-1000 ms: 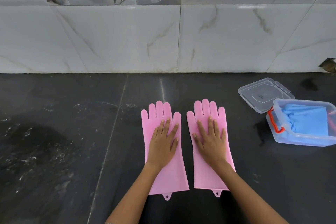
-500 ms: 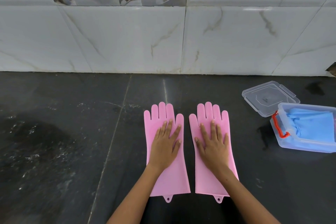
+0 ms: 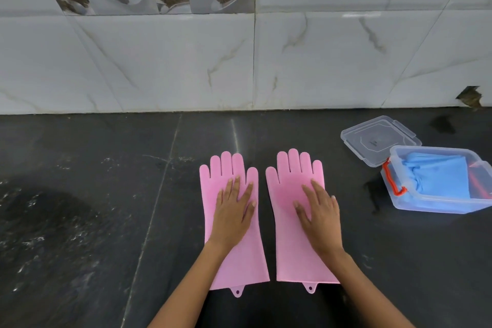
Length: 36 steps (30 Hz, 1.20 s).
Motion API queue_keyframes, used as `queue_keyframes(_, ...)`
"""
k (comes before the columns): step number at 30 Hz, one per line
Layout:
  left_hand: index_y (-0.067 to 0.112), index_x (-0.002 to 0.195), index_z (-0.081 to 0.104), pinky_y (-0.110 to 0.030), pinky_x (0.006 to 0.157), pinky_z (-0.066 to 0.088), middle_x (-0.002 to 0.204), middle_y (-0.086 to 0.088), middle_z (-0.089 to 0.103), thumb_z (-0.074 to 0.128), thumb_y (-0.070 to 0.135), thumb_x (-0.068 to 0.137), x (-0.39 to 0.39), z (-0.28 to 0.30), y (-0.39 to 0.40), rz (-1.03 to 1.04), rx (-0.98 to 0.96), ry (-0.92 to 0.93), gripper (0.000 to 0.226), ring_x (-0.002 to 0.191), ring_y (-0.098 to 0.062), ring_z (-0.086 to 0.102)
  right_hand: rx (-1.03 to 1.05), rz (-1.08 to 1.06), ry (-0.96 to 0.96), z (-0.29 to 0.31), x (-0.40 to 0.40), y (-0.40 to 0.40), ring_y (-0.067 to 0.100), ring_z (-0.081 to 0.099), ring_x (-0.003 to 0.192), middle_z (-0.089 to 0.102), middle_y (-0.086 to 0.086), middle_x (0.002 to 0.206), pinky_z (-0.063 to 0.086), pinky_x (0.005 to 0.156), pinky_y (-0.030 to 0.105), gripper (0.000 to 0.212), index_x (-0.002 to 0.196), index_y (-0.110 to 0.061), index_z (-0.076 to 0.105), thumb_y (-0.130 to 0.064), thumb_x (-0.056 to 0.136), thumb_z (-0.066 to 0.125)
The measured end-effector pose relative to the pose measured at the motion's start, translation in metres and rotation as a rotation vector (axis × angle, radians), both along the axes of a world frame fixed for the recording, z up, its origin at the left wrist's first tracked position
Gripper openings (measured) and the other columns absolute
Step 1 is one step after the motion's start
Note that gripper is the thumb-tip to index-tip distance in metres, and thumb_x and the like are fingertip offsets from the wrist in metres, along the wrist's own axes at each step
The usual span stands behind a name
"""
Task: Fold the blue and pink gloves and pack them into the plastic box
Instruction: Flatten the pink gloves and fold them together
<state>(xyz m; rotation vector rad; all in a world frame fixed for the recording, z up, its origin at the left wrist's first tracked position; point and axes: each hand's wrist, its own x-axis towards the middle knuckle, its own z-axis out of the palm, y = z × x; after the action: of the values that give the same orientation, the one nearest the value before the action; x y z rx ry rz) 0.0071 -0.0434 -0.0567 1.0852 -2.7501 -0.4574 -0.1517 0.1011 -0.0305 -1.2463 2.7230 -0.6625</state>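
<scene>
We see the left hand [image 3: 234, 210] lying flat, fingers straight and slightly spread, palm down on the left pink glove [image 3: 235, 255]. The right hand [image 3: 320, 214] lies the same way on the right pink glove [image 3: 291, 245], fingers straight and fanned toward the glove's outer edge. Neither hand grips anything; both simply press on the gloves.

We find the two pink gloves side by side on the dark counter [image 3: 93, 221], apart by a narrow strip of bare stone, fingers pointing toward the tiled wall [image 3: 186, 61] and cuffs toward us. Both lie flat and unfolded, and each cuff ends in a small hanging tab with a hole.

To the right, well apart from the pink gloves, we see the clear plastic box [image 3: 442, 204] standing open on the counter, with an orange handle [image 3: 392, 181] on its near end. The blue gloves [image 3: 442, 176] lie folded inside it. The clear lid [image 3: 379, 138] rests just behind the box, its corner tucked against the box's rim
</scene>
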Motion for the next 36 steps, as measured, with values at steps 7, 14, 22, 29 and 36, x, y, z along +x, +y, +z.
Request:
queue_keyframes(7,0.007,0.118,0.064,-0.043,0.103,0.037,0.136,-0.019,0.051,0.047,0.024,0.097,-0.066,0.038,0.034,-0.084,-0.037,0.291,0.031,0.127,-0.036,0.044,-0.114,-0.177,-0.122,0.015,-0.032,0.068,0.014,0.062,0.091,0.07,-0.001,0.102,0.054,0.085,0.039,0.022,0.102,-0.02,0.07,-0.031,0.083,0.068)
queue_keyframes(14,0.001,0.073,0.069,-0.027,0.071,0.047,0.075,-0.01,0.065,0.07,0.022,0.085,-0.151,0.059,0.078,-0.016,0.258,0.331,0.024,0.068,-0.016,0.051,0.022,-0.166,-0.353,0.024,-0.026,0.079,0.001,0.063,0.072,0.072,-0.011,0.088,0.051,0.064,0.017,0.023,0.093,-0.024,0.073,-0.041,0.077,0.072)
queue_keyframes(22,0.002,0.087,0.072,-0.031,0.081,0.053,0.084,-0.012,0.071,0.071,0.015,0.083,-0.175,0.061,0.086,0.196,0.286,0.201,0.014,0.079,-0.024,0.065,0.05,-0.137,-0.421,0.023,-0.028,0.076,0.002,0.065,0.073,0.073,-0.009,0.09,0.053,0.07,0.019,0.015,0.091,-0.024,0.074,-0.031,0.078,0.074)
queue_keyframes(29,-0.003,0.08,0.074,-0.023,0.071,0.05,0.077,-0.017,0.072,0.067,0.004,0.081,-0.166,0.071,0.077,0.289,0.405,0.31,0.01,0.076,-0.026,0.067,-0.106,-0.112,-0.568,0.027,-0.027,0.076,0.0,0.065,0.067,0.071,-0.013,0.077,0.057,0.07,0.022,0.012,0.086,-0.022,0.076,-0.024,0.074,0.078)
queue_keyframes(36,0.001,0.076,0.077,-0.031,0.078,0.056,0.07,-0.013,0.073,0.071,0.004,0.077,-0.118,0.096,0.042,0.275,0.431,0.458,0.007,0.068,-0.022,0.07,-0.255,-0.043,-0.662,0.053,0.002,0.057,0.006,0.068,0.066,0.073,-0.007,0.075,0.06,0.069,0.029,0.014,0.087,-0.017,0.076,-0.02,0.074,0.079)
